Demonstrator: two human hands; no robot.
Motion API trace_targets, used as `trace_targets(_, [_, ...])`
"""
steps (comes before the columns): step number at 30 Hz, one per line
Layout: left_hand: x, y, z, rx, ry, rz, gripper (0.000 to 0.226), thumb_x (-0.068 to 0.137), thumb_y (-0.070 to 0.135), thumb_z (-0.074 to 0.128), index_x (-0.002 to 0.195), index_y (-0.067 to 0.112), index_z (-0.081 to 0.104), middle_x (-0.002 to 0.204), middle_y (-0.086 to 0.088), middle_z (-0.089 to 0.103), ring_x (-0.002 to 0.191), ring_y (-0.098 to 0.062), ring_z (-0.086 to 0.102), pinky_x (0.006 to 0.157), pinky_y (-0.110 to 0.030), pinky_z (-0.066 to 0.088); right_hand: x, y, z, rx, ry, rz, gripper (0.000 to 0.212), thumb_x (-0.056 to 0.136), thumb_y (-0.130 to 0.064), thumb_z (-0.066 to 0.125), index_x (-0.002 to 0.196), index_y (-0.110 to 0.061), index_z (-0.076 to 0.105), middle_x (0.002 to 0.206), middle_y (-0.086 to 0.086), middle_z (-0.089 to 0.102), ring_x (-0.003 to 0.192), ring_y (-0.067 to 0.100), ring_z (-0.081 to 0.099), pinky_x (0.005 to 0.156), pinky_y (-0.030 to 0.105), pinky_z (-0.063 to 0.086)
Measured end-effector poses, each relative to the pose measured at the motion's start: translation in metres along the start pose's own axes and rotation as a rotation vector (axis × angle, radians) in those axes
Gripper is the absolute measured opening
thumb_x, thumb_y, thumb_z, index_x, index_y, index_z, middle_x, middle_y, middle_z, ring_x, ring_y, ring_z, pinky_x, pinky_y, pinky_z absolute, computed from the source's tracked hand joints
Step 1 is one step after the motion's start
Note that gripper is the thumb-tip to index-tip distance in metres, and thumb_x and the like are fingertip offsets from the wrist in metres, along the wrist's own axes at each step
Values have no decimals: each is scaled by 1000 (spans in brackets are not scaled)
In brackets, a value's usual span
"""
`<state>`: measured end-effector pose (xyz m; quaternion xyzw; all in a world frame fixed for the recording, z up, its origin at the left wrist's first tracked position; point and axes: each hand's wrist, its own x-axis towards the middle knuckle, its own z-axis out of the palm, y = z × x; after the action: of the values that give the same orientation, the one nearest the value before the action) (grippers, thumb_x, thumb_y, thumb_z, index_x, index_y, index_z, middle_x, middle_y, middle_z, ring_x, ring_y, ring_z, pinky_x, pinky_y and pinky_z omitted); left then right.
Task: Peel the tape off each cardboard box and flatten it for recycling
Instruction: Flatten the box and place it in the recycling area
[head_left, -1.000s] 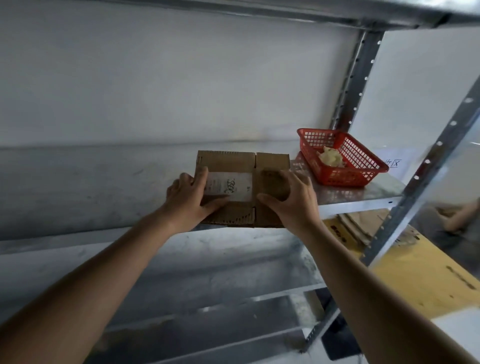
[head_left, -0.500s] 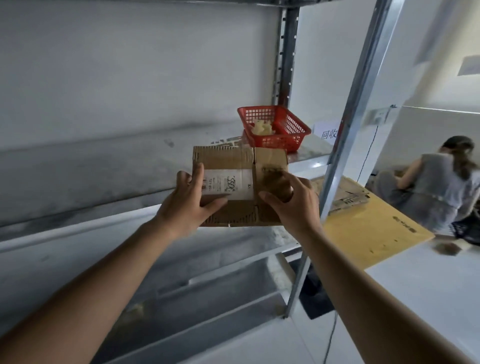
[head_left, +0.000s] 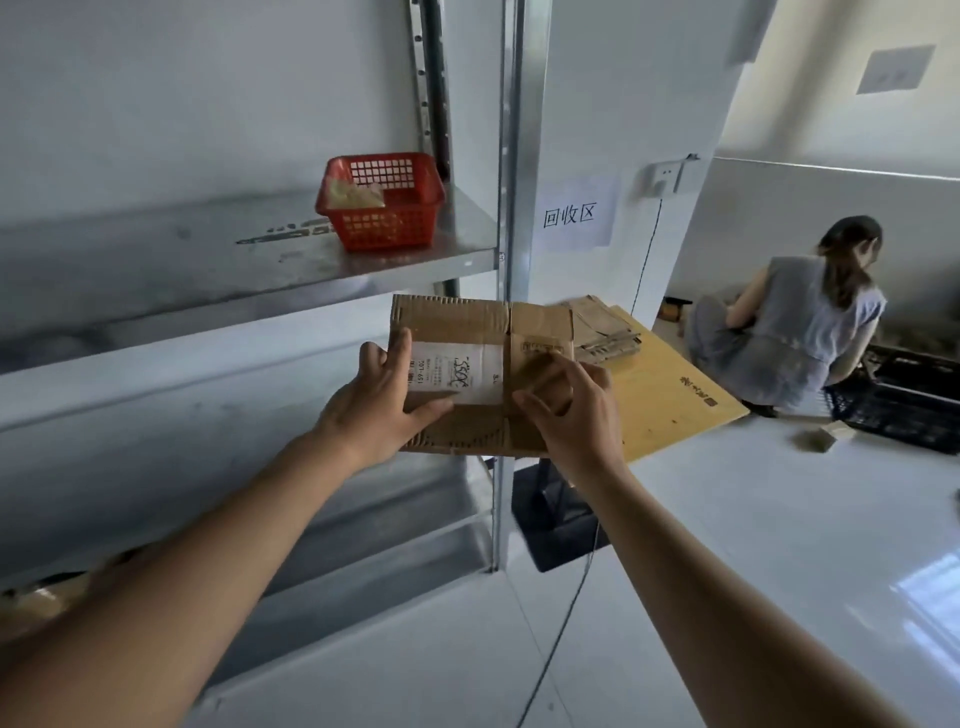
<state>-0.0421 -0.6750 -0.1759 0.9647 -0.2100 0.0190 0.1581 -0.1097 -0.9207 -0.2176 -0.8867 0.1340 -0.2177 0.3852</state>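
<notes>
Here, left hand (head_left: 383, 402) and right hand (head_left: 570, 410) each pinch the flattened cardboard box (head_left: 467, 325), held in mid-air.

Red basket (head_left: 382, 202) on metal shelf (head_left: 156, 270), wall sign (head_left: 570, 214), seated person (head_left: 800, 322)

The flattened brown cardboard box (head_left: 467, 332) shows matt, rough corrugated board, its fluted edges exposed, with a smooth white paper label (head_left: 457, 371) stuck on its face. Behind it the grey metal shelf (head_left: 208, 260) has a dull sheen, scuffed and smudged. The red mesh basket (head_left: 384, 200) is glossy plastic. A white paper sign (head_left: 571, 213) sits flat on the matt painted wall. The white floor (head_left: 779, 545) is smooth and highly glossy, throwing back window light. The large yellow-brown cardboard sheet (head_left: 670, 395) looks matt and smooth.
</notes>
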Motion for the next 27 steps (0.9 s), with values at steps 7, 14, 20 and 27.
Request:
trace_targets(7, [37,71,60,-1,-55,13,109,87,80,47,163,24,-8,133,-10,30,114,-37,58,83,-44,54,16,74,-43,1,-23,102,74,87,-48,79,150,-25,51,142,3,48,113,14,52,83,19,44])
trace_targets(14, [101,122,136,-70,-154,50,106,96,62,59,164,20,-11,147,-15,26,125,-38,52,92,-42,53,70,149,-56,-24,-35,248,70,92,-35,76,155,-25,46,155,8,41,135,32,49,110,52,48])
trace_targets(20, [189,153,192,-99,-228,54,105,97,57,60,164,21,-12,151,-16,25,120,-34,54,79,-34,47,147,213,-51,-100,-50,329,72,94,-33,75,157,-24,42,159,10,37,141,33,44,115,52,44])
trace_targets(27, [288,186,235,-110,-284,17,103,98,53,62,164,19,-9,158,-20,23,128,-37,54,89,-38,50,234,274,-46,-135,-87,386,72,93,-34,75,157,-23,43,158,10,39,139,32,46,114,48,43])
